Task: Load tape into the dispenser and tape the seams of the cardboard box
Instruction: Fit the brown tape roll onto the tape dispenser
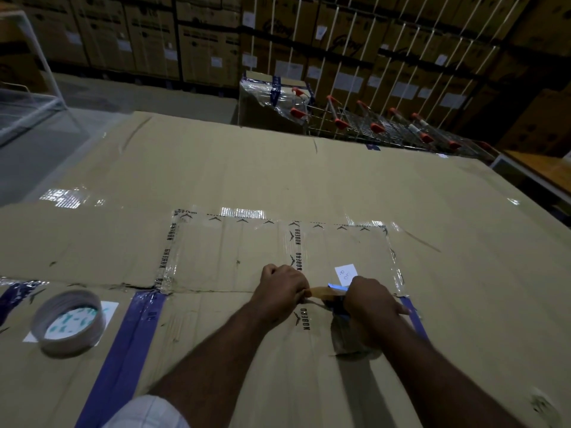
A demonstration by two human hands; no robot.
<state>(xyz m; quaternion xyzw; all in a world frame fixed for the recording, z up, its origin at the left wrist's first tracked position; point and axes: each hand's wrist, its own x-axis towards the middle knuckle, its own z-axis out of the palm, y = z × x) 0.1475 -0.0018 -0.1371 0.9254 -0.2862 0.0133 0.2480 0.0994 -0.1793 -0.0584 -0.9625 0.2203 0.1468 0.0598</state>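
Centrally, toward the near edge of the broad cardboard box (pixel 309 186): two bare hands close together over a horizontal seam (pixel 216 292). Left hand (pixel 282 288) clenched, pinching the free end of a brown tape strip (pixel 321 291) between thumb and fingers. Right hand (pixel 372 304) wrapped around a tape dispenser (pixel 338 304), mostly hidden under the palm, only a dark body and a blue glint at its front edge visible. Strip stretched taut and short between the two hands, just above the seam. Brown roll (pixel 355 344) mounted at the dispenser's rear, below the right wrist, touching or nearly touching the cardboard; cannot tell which. Small white label (pixel 346 271) stuck to the box just beyond the right hand. Clear printed tape (pixel 296 251) running away from the hands toward the far edge, and more of it outlining a rectangle on the surface. Blue tape band (pixel 136 329) crossing diagonally near the left part of the near edge. Spare tape roll (pixel 69 322) lying flat near the box's near-left corner, well apart from both hands. Beyond the far edge, a row of shopping carts (pixel 386 125) with orange handles, and stacked cartons (pixel 154 35) behind.
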